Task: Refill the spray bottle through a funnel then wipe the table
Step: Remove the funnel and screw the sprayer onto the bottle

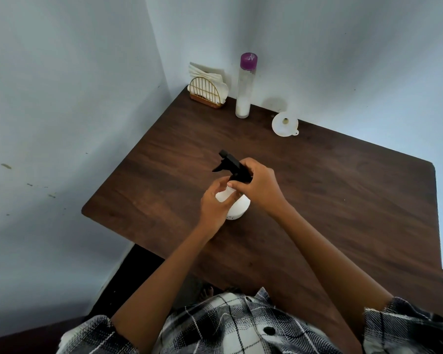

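A white spray bottle (238, 208) stands on the dark wooden table (330, 200) near its middle. My left hand (215, 205) grips the bottle's body from the left. My right hand (258, 185) is curled round the black trigger head (232, 163) at the neck, nozzle pointing away to the left. A white funnel (285, 123) lies on its side at the back of the table. A tall clear bottle with a purple cap (244, 85), holding white liquid low down, stands upright to the funnel's left.
A gold wire holder with white napkins (207, 89) sits in the far corner against the pale blue walls. The table's left edge runs close to the wall, and the front edge is at my body.
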Available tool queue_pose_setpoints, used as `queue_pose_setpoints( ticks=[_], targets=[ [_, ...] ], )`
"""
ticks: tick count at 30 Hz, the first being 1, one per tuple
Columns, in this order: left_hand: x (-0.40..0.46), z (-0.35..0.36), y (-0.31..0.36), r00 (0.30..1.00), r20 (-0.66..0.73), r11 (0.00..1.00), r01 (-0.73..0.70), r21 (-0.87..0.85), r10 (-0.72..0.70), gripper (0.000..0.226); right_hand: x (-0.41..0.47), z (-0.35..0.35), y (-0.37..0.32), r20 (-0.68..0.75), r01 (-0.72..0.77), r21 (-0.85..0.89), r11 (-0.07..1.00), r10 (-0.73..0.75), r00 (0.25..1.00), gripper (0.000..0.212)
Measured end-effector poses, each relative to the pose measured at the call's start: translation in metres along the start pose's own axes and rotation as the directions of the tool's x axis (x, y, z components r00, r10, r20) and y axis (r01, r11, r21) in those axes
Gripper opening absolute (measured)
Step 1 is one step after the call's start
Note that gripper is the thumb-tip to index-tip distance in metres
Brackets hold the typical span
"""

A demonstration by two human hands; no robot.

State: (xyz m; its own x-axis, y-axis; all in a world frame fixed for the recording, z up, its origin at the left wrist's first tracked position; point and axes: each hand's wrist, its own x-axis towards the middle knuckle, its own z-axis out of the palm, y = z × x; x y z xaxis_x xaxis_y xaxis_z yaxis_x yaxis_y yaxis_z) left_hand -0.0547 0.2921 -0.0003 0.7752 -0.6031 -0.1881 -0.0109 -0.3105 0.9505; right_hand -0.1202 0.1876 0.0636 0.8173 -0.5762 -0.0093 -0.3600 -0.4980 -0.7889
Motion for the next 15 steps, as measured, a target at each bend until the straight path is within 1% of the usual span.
queue_pose_setpoints(
  ticks=[3,7,12,15],
  targets=[
    [0.000,0.003,0.000,0.999,-0.035,1.000,-0.012,-0.016,0.011,0.037,-0.001,0.005,0.000,0.028,0.056,-0.098,0.994,-0.054,0.998,0.035],
    [-0.002,0.005,-0.001,0.999,-0.047,0.999,-0.028,-0.021,0.027,0.033,0.001,0.010,-0.002,0.016,0.078,-0.212,0.974,-0.077,0.997,0.032],
    [-0.006,0.009,-0.003,0.996,-0.071,0.997,-0.049,-0.062,0.045,0.032,0.003,0.013,-0.003,-0.049,0.029,-0.231,0.972,-0.041,0.998,0.027],
    [-0.008,0.011,0.000,0.994,-0.089,0.997,-0.067,-0.050,0.062,0.030,0.002,0.012,-0.005,-0.013,0.036,-0.202,0.979,-0.039,0.999,0.025]
  ],
)
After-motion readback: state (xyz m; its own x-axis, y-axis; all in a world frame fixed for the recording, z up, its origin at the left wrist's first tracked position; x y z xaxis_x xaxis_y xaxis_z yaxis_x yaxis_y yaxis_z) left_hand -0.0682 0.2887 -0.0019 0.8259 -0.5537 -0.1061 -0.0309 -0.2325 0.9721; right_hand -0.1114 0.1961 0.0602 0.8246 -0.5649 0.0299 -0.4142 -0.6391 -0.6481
